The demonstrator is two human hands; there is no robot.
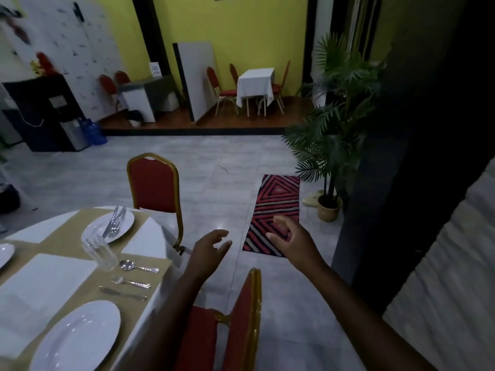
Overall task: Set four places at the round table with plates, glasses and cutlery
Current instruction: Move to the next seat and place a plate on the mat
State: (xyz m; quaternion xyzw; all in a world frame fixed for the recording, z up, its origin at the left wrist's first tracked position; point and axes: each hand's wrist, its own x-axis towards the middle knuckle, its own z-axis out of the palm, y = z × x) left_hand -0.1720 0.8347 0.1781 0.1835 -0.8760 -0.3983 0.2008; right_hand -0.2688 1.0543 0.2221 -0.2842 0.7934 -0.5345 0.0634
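Note:
The round table (152,234) fills the lower left, covered in white cloth with tan runners. A white plate (77,341) lies at the near place. Beside it lie a knife (123,293), a fork (130,282) and a spoon (138,266), with a clear glass (99,253) just beyond. A farther plate (107,223) carries a bundle of cutlery (115,219). Part of a third plate (4,253) shows at the left edge. My left hand (210,249) and my right hand (290,238) hover over the floor to the right of the table, fingers apart, holding nothing.
A red chair with a gold frame (154,183) stands at the table's far side, another (241,317) right below my arms. A striped rug (276,212) and a potted palm (330,145) are to the right. A dark pillar (401,156) rises at right.

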